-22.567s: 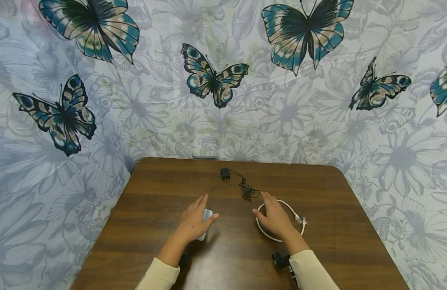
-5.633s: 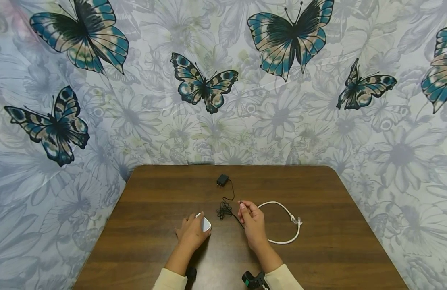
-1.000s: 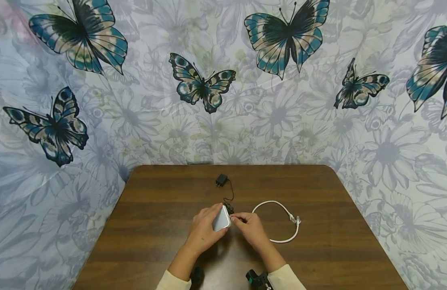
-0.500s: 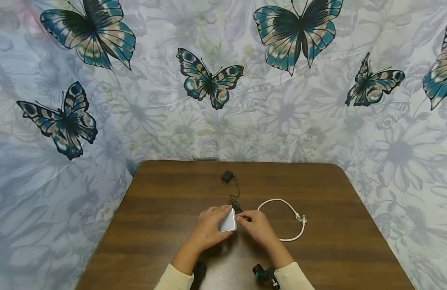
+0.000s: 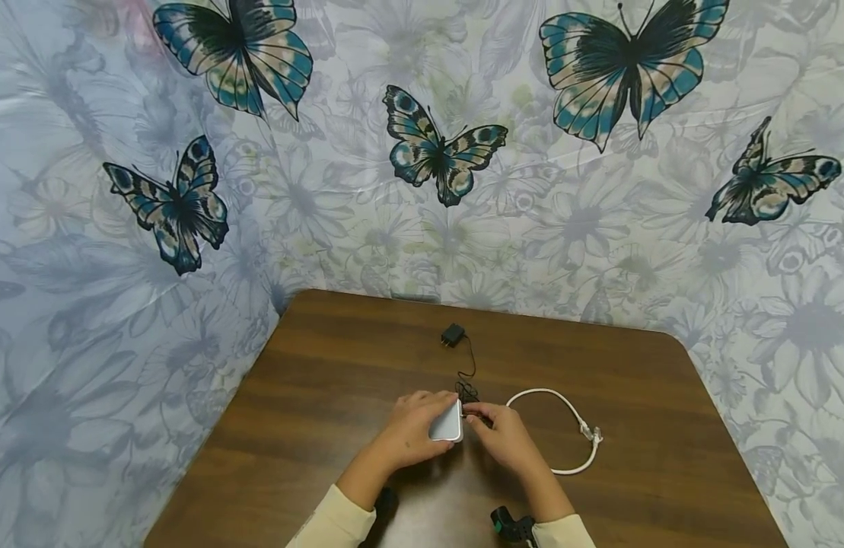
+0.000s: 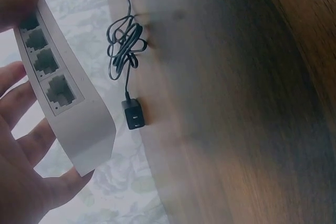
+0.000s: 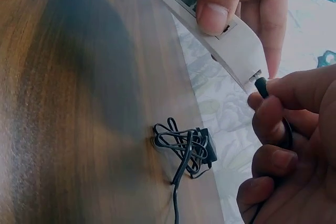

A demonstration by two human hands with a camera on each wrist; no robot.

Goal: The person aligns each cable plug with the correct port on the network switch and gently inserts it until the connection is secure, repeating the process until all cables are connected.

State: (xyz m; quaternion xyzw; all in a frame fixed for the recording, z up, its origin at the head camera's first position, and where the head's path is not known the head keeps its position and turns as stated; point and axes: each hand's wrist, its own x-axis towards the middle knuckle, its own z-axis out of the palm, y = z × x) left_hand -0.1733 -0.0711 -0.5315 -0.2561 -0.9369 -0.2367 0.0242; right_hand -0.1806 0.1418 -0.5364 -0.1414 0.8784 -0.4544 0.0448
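In the head view my left hand [image 5: 411,430] holds a white network switch [image 5: 447,425] above the table, thumb and fingers on opposite edges. A row of square ports shows along the side of the switch [image 6: 84,124] in the left wrist view. My right hand [image 5: 507,438] pinches a black power plug [image 7: 261,86] between thumb and index finger. In the right wrist view its tip meets a small socket at the end of the switch; how deep it sits I cannot tell. The plug's thin cord runs through my curled right fingers.
A black power adapter [image 5: 453,335] lies toward the far side of the brown table [image 5: 312,365], beside its bundled cord [image 6: 125,45]. Right of my hands lies a looped white Ethernet cable [image 5: 545,392]. A butterfly-patterned cloth [image 5: 367,228] hangs behind the table.
Since the earliest frame, my right hand has left the white cable and pinched the power plug. My left hand has lifted the switch and brought it to the plug. Lately only the head view shifts.
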